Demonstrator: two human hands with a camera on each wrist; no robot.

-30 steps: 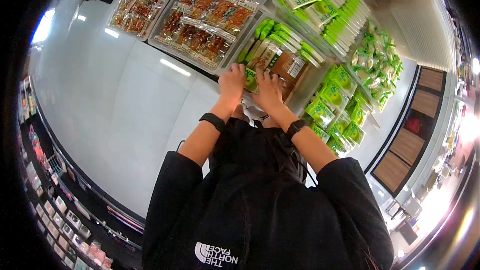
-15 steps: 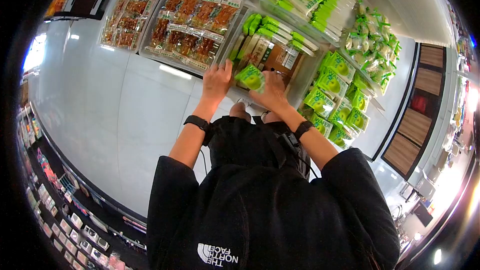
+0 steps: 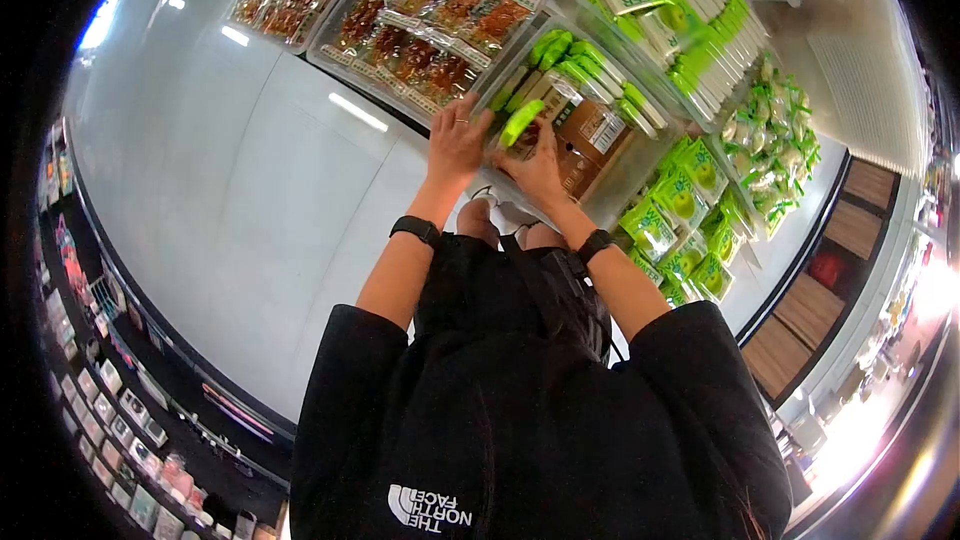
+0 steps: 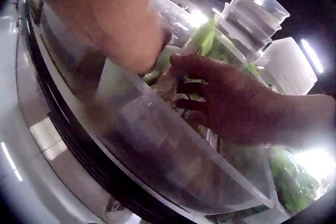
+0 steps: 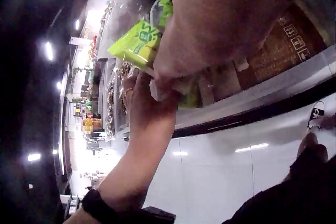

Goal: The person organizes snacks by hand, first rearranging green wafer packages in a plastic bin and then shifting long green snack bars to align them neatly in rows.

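My right hand [image 3: 538, 168] pinches a green wafer packet [image 3: 521, 124] at one end, above the near left part of a clear plastic bin [image 3: 610, 202]. In the right wrist view this packet [image 5: 137, 44] stands out past the hand with its printed face showing. Below it are a brown cardboard piece [image 3: 592, 130] and a row of upright wafer packets [image 3: 598, 75] inside the bin. My left hand [image 3: 458, 145] rests at the bin's left rim, its fingers pointing away from me and loosely bent. The left fingertips are partly hidden in the left wrist view.
Bins of brown packaged snacks [image 3: 425, 25] stand to the left. Behind is a bin of wafers [image 3: 690, 10]; to the right, more wafer packets [image 3: 680, 205] and small green-and-white packets [image 3: 770, 145]. Stacked clear containers [image 4: 254, 19] rise beyond. A white tiled floor [image 3: 250, 190] lies left.
The packet, between both hands at first, was drawn toward the right hand as the left moved to the rim. Now the right hand has turned the packet edge-on and raised it.
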